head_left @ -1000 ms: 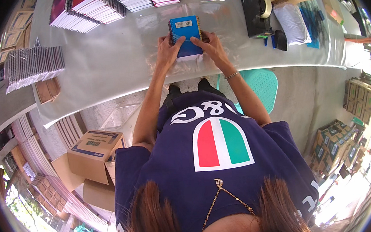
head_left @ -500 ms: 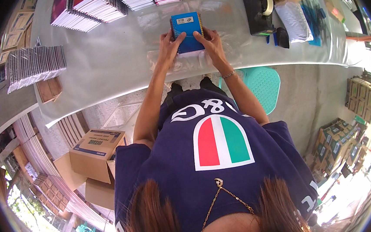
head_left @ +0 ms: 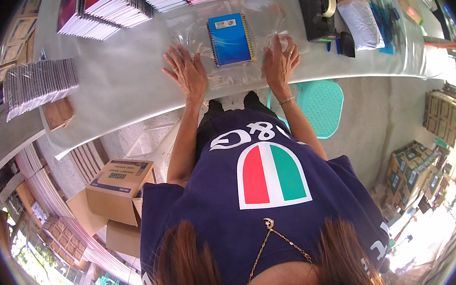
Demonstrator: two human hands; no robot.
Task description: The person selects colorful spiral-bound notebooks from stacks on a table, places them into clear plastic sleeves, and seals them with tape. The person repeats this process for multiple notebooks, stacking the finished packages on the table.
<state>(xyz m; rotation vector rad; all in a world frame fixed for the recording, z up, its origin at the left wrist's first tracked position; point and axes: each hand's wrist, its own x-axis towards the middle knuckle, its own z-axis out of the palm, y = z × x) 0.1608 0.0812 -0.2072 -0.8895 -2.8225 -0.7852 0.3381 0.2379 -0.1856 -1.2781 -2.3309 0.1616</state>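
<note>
A blue spiral-bound notebook (head_left: 232,43) with a small white label lies on a clear plastic sheet (head_left: 187,30) on the table. It may be the top one of a small stack; I cannot tell. To its left, my left hand (head_left: 188,73) is open, palm down with fingers spread over the plastic. On the other side my right hand (head_left: 280,63) rests on the plastic, its fingers apart and slightly bent. A shiny crumple of plastic shows by its fingertips. Neither hand touches the notebook.
Stacks of spiral notebooks (head_left: 116,9) line the far edge, and another stack (head_left: 41,85) stands at left. A black tape dispenser (head_left: 315,15) and a white plastic package (head_left: 360,25) lie at right. Below are a turquoise stool (head_left: 322,108) and an open carton (head_left: 116,191).
Both hands have let go of the blue notebook and moved apart to either side of it. The notebook now lies flat on the plastic sheet.
</note>
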